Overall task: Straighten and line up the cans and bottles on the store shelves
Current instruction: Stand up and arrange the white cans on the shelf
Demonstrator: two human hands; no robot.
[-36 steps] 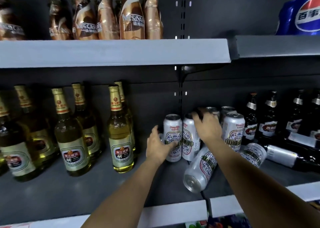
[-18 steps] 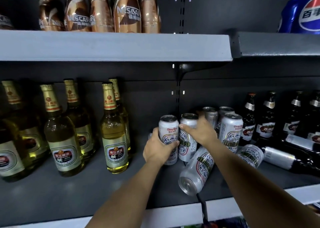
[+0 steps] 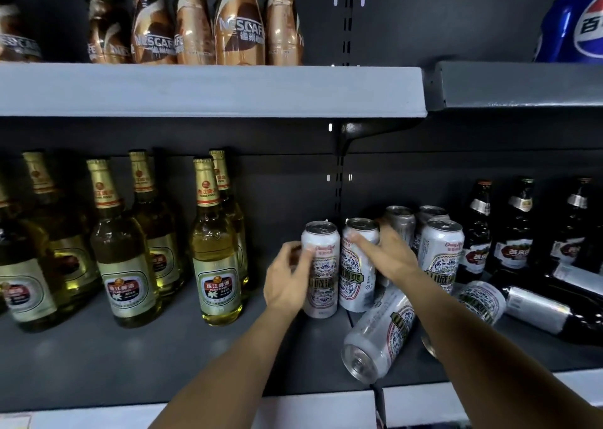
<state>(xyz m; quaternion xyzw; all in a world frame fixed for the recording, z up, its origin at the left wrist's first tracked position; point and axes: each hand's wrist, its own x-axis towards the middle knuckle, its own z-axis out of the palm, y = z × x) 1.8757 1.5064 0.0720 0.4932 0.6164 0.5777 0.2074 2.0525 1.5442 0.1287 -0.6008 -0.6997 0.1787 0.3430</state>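
Gripping the leftmost upright white-and-silver beer can, the left hand has fingers curled round its side; that can stands on the dark grey lower shelf, long axis vertical, "Chang Qing" maybe in red script, hard to read. The right hand wraps the neighbouring upright white can, touching the first. A tipped silver can lies just in front, base toward the camera. Green-gold glass bottles say "Pearl River"; brown bottles above read "Nescafé".
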